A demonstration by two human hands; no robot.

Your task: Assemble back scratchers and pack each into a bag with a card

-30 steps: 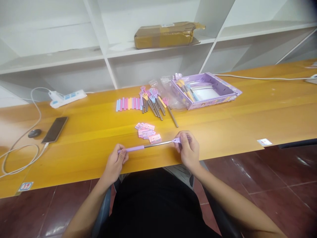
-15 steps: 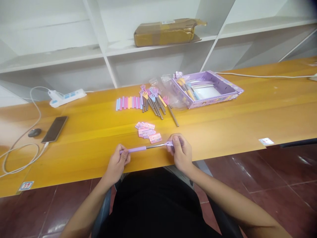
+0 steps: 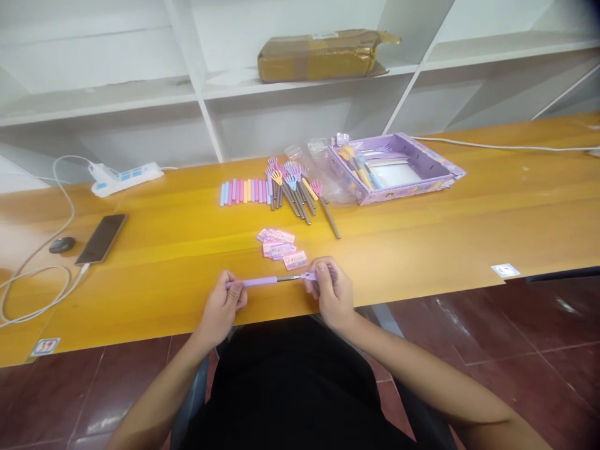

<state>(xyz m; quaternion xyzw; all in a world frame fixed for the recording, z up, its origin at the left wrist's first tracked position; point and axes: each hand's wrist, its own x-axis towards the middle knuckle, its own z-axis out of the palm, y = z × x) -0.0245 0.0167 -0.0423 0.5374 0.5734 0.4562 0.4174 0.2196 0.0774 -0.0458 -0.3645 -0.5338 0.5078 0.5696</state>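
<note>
A telescopic back scratcher (image 3: 260, 282) with a purple sleeve and a short metal rod lies level between my hands, above the table's front edge. My left hand (image 3: 224, 306) is closed round the end of its purple sleeve. At the other end, my right hand (image 3: 330, 292) grips the purple claw head, with the claw's fingers mostly hidden by my own. Just beyond the rod lies a small pile of pink printed cards (image 3: 281, 245). Farther back are several back scratchers (image 3: 295, 187) with bare metal rods and coloured claws, beside a row of coloured sleeves (image 3: 244, 192).
A purple open box (image 3: 407, 186) holding a few back scratchers stands at the back right, with clear plastic bags (image 3: 323, 165) beside it. On the left are a phone (image 3: 102, 239), a power strip (image 3: 126, 179) and cables. A taped parcel (image 3: 321, 56) sits on the shelf.
My right hand has moved left toward my left hand, and less of the metal rod shows between them. My left hand stays on the sleeve. The view has shifted slightly.
</note>
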